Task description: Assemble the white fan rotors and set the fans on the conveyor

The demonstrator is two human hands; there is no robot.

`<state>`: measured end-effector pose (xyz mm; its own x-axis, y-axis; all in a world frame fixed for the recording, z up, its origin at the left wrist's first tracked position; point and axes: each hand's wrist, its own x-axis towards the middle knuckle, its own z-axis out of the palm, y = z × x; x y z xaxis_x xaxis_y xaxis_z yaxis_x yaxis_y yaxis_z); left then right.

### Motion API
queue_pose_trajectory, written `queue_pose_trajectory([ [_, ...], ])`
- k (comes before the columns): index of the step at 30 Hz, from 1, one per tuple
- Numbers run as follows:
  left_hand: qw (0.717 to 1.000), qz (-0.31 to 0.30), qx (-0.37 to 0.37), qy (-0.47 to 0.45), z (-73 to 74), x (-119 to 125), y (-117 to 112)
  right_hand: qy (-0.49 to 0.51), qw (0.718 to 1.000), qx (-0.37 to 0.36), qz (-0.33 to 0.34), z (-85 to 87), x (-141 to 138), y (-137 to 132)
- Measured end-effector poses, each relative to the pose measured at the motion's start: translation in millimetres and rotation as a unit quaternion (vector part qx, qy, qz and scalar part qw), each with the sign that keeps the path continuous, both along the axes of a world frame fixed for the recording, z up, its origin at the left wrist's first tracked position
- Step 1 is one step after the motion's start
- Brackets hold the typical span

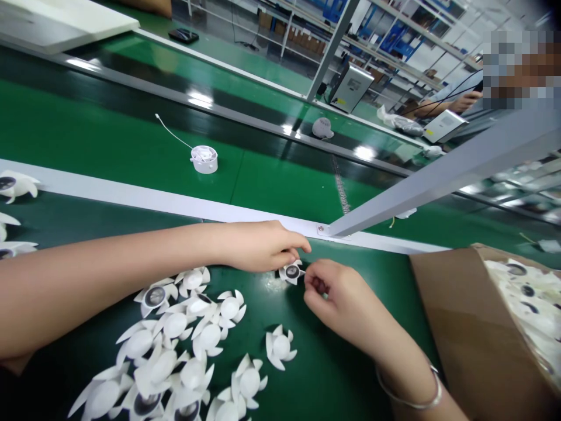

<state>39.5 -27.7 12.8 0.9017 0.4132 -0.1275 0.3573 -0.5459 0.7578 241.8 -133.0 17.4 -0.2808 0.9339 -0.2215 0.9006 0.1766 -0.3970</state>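
From the head view, your left hand (258, 247) reaches across from the left, fingers lightly curled, their tips resting on a small white impeller (291, 272) with a dark round centre. Your right hand (326, 289) sits just beside it, fingers pinched closed; whether they grip anything small, you cannot tell. A silver bangle (409, 406) circles that wrist. A heap of thin, petal-bladed plastic impellers (175, 327) lies on the matte green conveyor belt (324, 374) nearer you, with one set apart. To your right, a brown cardboard box (456, 316) holds more. Beyond a pale metal rail (175, 202), a round white housing (204, 159) trails a thin cable.
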Motion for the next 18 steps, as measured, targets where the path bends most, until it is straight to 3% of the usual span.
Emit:
queue_pose_trajectory([
  [3, 0.997, 0.011, 0.05, -0.052, -9.0, 2, 3, 0.122, 0.992, 0.036, -0.019, -7.4, -1, 7],
  [8, 0.997, -0.03, 0.055, -0.052, -7.5, -3, 5, 0.188, 0.98, 0.064, -0.011, -9.3, -6, 7],
  [12, 0.993, -0.068, 0.091, -0.015, -4.2, -3, 4, 0.157, 0.983, 0.085, 0.032, -12.0, -11, 3],
  [18, 0.993, -0.068, 0.099, 0.005, -5.2, 0, 2, 0.06, 0.982, 0.176, 0.044, -17.2, -17, -5],
])
